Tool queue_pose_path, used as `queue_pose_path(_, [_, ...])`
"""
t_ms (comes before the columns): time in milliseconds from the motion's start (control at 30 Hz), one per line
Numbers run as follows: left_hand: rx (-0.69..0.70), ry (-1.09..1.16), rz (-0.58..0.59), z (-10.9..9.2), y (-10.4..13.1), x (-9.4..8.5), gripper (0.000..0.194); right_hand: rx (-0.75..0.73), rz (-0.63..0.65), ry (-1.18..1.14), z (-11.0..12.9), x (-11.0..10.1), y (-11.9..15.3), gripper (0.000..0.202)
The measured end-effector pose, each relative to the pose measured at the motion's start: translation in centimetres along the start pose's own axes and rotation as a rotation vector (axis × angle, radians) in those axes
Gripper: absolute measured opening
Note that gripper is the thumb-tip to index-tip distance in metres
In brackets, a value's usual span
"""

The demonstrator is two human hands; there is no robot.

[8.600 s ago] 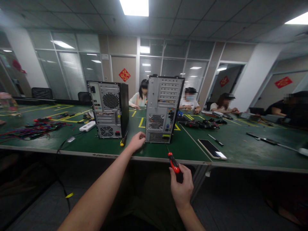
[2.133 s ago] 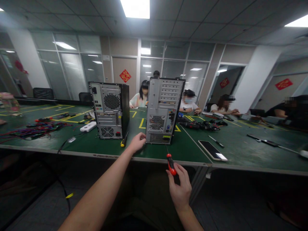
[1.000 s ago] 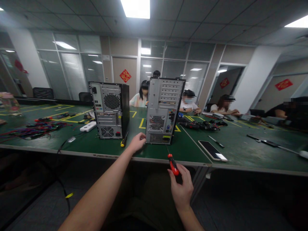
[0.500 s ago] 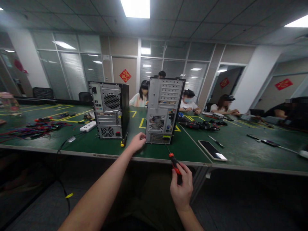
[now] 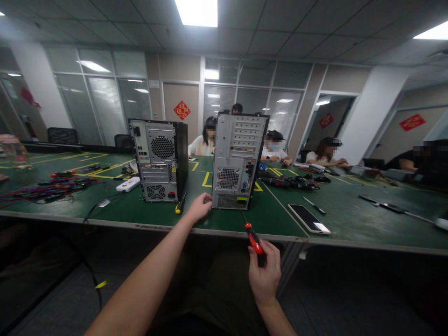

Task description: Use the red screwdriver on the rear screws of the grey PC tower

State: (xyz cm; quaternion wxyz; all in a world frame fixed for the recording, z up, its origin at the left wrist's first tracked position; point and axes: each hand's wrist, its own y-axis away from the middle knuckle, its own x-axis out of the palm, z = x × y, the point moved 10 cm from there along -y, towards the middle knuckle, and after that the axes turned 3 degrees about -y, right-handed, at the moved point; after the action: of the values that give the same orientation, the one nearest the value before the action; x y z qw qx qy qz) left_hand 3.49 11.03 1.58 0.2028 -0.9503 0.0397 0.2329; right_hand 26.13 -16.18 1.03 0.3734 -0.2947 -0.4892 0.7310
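My right hand [image 5: 266, 270] pinches the red-and-black handle of a screwdriver [image 5: 253, 239] between thumb and fingers. The shaft slants up and away, its tip by the bottom edge of the taller computer case [image 5: 229, 161]; whether it touches cannot be made out. That grey metal case stands upright with its back panel, vents and ports facing me. At its lower left corner, my left hand [image 5: 201, 206] is closed with curled fingers against the edge, some fingertips hidden. Left of this hand lies a yellow-and-black screwdriver [image 5: 179, 205], beside a second computer case [image 5: 159, 161].
A smartphone [image 5: 309, 218] and a thin pen-like tool [image 5: 314, 205] lie to the right. Bundled black cables [image 5: 290, 181] sit behind them. On the left are a white power strip [image 5: 128, 184] and tangled coloured wires [image 5: 58, 189]. Several people sit across the green table [image 5: 154, 219].
The screwdriver handle has rolled in my right fingers, so more of its red side shows. My left hand and both cases have stayed in place.
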Motion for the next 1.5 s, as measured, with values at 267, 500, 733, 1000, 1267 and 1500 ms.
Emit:
queue_pose_path(267, [0.005,-0.001,-0.020,0.3,-0.2,0.1,0.019,-0.027,0.044,-0.002,0.7,0.5,0.0,0.028])
queue_pose_path(500, [0.001,-0.011,-0.012,0.1,-0.1,0.0,0.017,-0.038,0.061,-0.016,0.9,0.7,0.0,0.029])
queue_pose_path(733, [0.013,-0.018,-0.007,0.2,-0.1,0.0,0.018,-0.031,0.033,-0.028,0.5,0.4,0.0,0.027])
queue_pose_path(1000, [0.003,-0.023,-0.006,0.0,0.0,0.0,0.018,-0.042,0.057,-0.010,0.9,0.6,0.0,0.037])
queue_pose_path(1267, [-0.030,-0.045,-0.001,-0.6,0.4,-0.1,0.018,-0.027,0.043,-0.003,0.5,0.5,0.1,0.028])
queue_pose_path(1500, [-0.021,-0.033,0.005,-0.9,0.5,-0.2,0.018,-0.023,0.033,-0.004,0.2,0.4,0.1,0.027])
